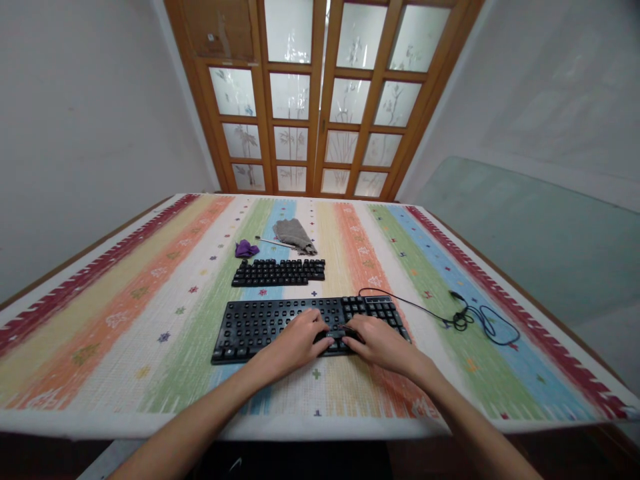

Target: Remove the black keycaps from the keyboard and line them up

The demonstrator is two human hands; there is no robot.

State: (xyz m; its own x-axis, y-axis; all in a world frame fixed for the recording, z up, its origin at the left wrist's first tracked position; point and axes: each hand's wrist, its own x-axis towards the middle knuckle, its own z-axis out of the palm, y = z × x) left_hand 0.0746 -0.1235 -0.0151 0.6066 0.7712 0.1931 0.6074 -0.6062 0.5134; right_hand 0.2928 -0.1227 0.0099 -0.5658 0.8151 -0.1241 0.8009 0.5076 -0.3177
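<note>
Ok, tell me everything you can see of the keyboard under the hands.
The keyboard is black and plastic-looking, lying flat on the striped cloth, long side running left to right. Across its left and middle, rows of small posts stand bare; keycaps sit on the right-hand section, below a light-outlined panel. A thin black cable leaves its far edge. The left hand and right hand touch its near side, hiding some of it.

On a striped multicoloured fabric tablecloth [183,280], a long black plastic keyboard [273,325] is set. From it, rows of loose black plastic keycaps [278,273] are laid at eleven o'clock; behind them, a crumpled purple cloth [246,249] is placed at eleven, a grey cloth [294,233] at twelve. A black cable [459,321] is coiled at three.
</note>
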